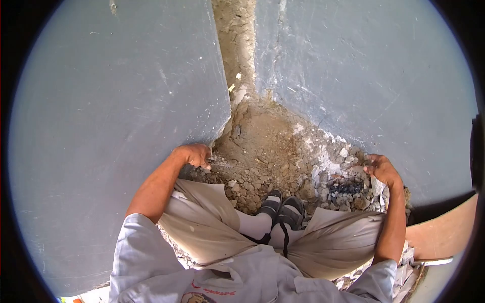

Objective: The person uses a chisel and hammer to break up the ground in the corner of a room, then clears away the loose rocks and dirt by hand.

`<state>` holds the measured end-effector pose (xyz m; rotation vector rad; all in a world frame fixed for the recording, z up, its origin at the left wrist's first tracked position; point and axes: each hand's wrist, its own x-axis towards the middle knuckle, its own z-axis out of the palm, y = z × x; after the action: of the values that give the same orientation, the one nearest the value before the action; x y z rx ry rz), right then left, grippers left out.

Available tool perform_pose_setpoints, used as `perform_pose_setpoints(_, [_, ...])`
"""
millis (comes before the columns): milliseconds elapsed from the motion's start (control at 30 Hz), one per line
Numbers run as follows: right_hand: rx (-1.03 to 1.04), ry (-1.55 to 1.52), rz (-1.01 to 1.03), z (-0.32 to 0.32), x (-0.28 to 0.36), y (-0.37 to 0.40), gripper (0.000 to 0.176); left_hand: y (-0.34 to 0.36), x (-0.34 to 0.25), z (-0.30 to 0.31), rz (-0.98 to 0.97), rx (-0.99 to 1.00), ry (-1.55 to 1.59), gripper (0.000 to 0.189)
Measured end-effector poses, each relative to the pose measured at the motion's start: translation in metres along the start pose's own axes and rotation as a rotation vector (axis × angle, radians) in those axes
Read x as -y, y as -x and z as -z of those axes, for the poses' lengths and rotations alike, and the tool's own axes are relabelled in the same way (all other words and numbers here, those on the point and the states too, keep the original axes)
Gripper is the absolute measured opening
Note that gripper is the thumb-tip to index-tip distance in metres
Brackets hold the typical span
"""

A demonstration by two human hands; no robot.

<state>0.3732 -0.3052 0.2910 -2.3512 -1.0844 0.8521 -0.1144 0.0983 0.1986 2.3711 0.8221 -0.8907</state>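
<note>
grey panels are seen on both sides, the left panel (121, 101) and the right panel (374, 70), with a narrow earthen gap (235, 40) left between them at the top. below the gap, bare brown soil (262, 131) is exposed, and it is bordered by loose rubble (252, 188) of broken stones and clods. the rubble is spread between the two panels and around the dark sandals (289, 214), which are worn over pale socks. a blackened patch (346, 186) is seen among the stones on the right, near pale, chalky fragments (328, 164).

the left hand (194, 155) is held at the lower edge of the left panel, beside the rubble, with its fingers curled downward; whether anything is grasped cannot be told. the right hand (385, 170) is held near the lower edge of the right panel, above the stones, with its fingers bent; whether something small is pinched there cannot be told either.

beige trousers (202, 217) are worn, with the knees spread wide, under a light grey shirt (237, 280). at the lower right, a curved tan sheet (444, 227) is seen beside the rubble.
</note>
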Motion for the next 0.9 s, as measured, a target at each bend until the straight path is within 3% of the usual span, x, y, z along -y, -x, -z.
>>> perform_pose_setpoints(167, [-0.005, 0.123, -0.025, -0.006, 0.024, 0.008, 0.05, 0.004, -0.004, 0.001, -0.005, -0.02, 0.056, 0.058])
perform_pose_setpoints(367, [-0.005, 0.065, 0.038, -0.008, -0.002, -0.003, 0.053, 0.007, -0.008, 0.002, 0.033, -0.021, 0.095, 0.058])
perform_pose_setpoints(567, [0.014, 0.133, 0.005, -0.002, 0.01, 0.002, 0.053, 0.006, -0.016, 0.009, 0.112, 0.091, 0.05, 0.061])
perform_pose_setpoints(700, [-0.06, 0.051, 0.11, -0.011, 0.024, 0.007, 0.05, 0.006, -0.008, 0.003, 0.064, 0.012, 0.06, 0.064])
perform_pose_setpoints(767, [-0.073, -0.031, 0.151, -0.02, 0.071, 0.022, 0.048, 0.005, -0.004, -0.001, -0.005, -0.056, 0.01, 0.066])
perform_pose_setpoints(833, [-0.104, -0.048, 0.355, -0.034, 0.112, 0.041, 0.047, 0.011, -0.017, 0.007, 0.062, 0.042, 0.0, 0.069])
perform_pose_setpoints(867, [-0.027, -0.189, 0.391, -0.041, 0.133, 0.054, 0.048, 0.01, -0.015, 0.003, 0.04, -0.017, -0.023, 0.069])
perform_pose_setpoints(900, [0.019, -0.253, 0.557, -0.046, 0.155, 0.067, 0.049, 0.009, -0.011, -0.002, 0.007, -0.07, -0.049, 0.069])
